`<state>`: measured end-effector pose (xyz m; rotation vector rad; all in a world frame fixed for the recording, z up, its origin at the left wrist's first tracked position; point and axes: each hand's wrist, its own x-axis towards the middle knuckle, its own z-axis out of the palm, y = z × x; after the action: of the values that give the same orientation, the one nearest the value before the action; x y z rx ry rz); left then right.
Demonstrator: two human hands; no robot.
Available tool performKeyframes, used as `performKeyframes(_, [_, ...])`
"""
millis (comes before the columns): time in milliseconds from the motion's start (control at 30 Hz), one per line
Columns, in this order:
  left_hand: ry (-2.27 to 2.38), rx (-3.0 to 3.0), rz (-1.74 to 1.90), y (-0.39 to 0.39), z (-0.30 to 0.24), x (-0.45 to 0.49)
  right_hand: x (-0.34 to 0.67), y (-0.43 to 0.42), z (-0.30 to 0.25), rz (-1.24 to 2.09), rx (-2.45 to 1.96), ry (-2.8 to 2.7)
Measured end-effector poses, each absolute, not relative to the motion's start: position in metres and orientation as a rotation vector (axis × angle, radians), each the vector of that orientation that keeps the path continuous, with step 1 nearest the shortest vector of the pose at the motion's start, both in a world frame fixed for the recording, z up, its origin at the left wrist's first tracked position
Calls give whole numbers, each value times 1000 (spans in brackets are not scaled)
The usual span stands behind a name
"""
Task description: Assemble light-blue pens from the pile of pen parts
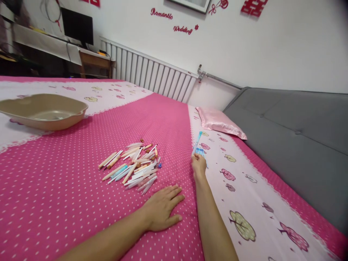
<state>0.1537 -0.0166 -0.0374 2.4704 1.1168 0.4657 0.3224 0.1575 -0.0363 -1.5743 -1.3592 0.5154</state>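
My left hand [163,208] lies flat on the pink dotted bedspread [89,206], fingers stretched out and nothing in it. Just beyond it is a loose heap of pens [136,163], mostly beige, white and brown, with a few pale blue and pink ones. Over to the right, my right hand [199,165] is closed on a slim pen [197,141] with a light blue end, held pointing away from me. Beside and partly behind those fingers, several blue pens [200,151] lie side by side on the white printed strip; the hand hides part of them.
A beige plastic basin [46,112] rests on the bed at the left. A pink pillow [219,121] lies by the grey padded headboard [293,145]. White metal railing [152,70] runs along the far side, with a desk and monitor [77,27] behind at the left.
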Motion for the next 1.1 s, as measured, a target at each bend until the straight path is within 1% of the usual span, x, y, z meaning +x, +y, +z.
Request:
performKeyframes(233, [1143,2518,395,-19,-35,153,381,159,-33,443,-1851,-1251])
performKeyframes(400, [1147,2543,346,-18,-35,153,411,152,-46,416,-2013,-1197])
performKeyframes(567, [1165,2571,313,-17,-35,153,415,151,-56,418,-2102,-1162])
performKeyframes(1100, [1177,2585,328,-17,-33,155,408,153,-53,359,-2217,-1162])
